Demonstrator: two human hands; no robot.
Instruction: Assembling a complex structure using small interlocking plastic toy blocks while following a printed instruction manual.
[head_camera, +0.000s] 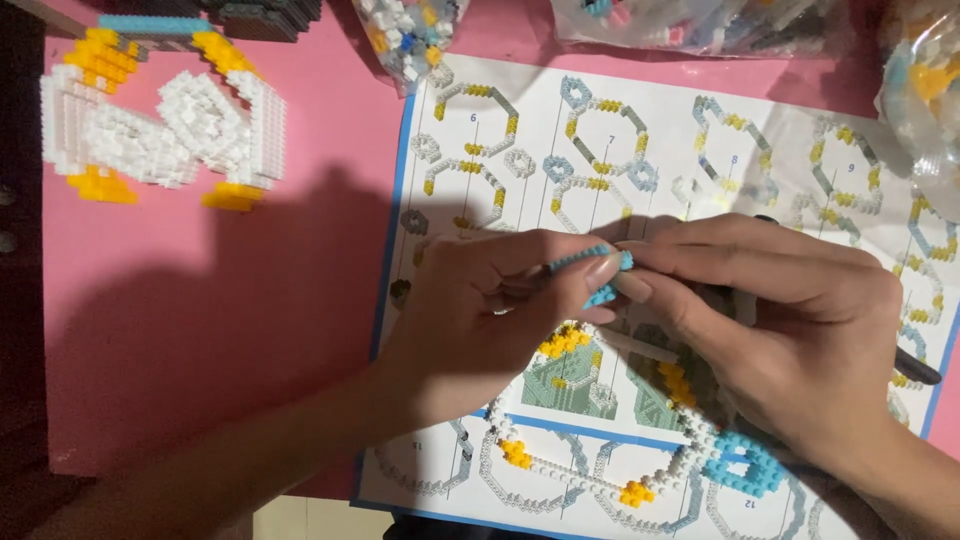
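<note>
I see both hands meet over the instruction sheet (520, 110) on the pink table (200, 330). Left hand (480, 320) and right hand (790, 330) both pinch a small strip of blue bricks (596, 262); it sits between the opposed fingertips, its ends showing at the thumbs. Beneath the hands lies a partly built ring of white, yellow and blue bricks (620, 480). A white-and-yellow brick model (160, 135) rests well apart, upper left. Bags of loose bricks (405, 30) line the top edge.
</note>
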